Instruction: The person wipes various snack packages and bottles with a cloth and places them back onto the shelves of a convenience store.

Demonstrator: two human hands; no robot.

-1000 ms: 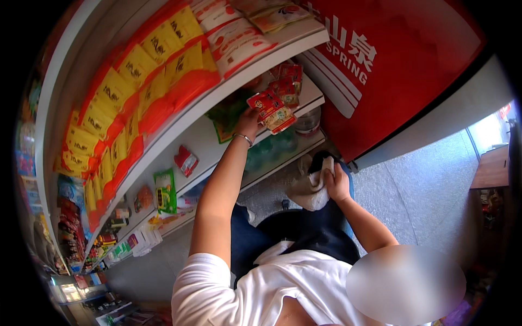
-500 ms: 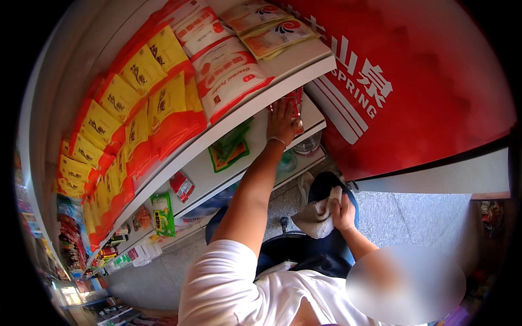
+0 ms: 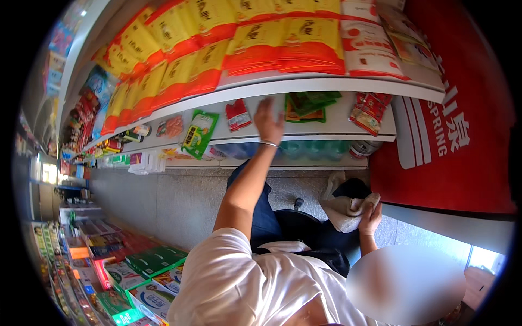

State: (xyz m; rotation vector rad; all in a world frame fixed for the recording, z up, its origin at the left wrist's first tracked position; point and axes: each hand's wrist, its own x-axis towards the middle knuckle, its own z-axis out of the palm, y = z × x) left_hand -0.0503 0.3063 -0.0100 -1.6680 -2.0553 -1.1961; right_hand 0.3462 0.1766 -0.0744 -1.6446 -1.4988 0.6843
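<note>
a shop aisle with a grey floor (image 3: 179, 193) runs beneath open shelving, and a red panel (image 3: 451, 157) closes off the right end.

the left hand (image 3: 269, 122) is over the lower shelf (image 3: 323, 131), fingers toward the back edge, thumb apart, the palm wide and nothing seen in it; whether it touches the board i cannot tell. a thin bracelet (image 3: 268, 144) circles its wrist. the right hand (image 3: 371, 218) is closed on a pale cloth (image 3: 346, 213), bunched above the person's right knee, well apart from the shelf's front edge.

just left of the left hand lies a red packet (image 3: 237, 115); just right, toward the back edge, are overlapping dark green packets (image 3: 312, 104). farther along, red pouches (image 3: 370, 111) lie near the right front corner. the other way, a bright green pouch (image 3: 200, 133) sits at the front edge. teal bottles (image 3: 315, 149) show under the shelf, and yellow-and-red bags (image 3: 255, 46) line the upper shelf (image 3: 326, 85), up to its front edge.

the step in hand seems to be a left-handed reach into the gap between packets, with the cloth off the board. from here, gripping the red packet would call for a slight leftward shift and closing fingers; bringing the cloth to the board would call for raising the right hand past the front edge.
</note>
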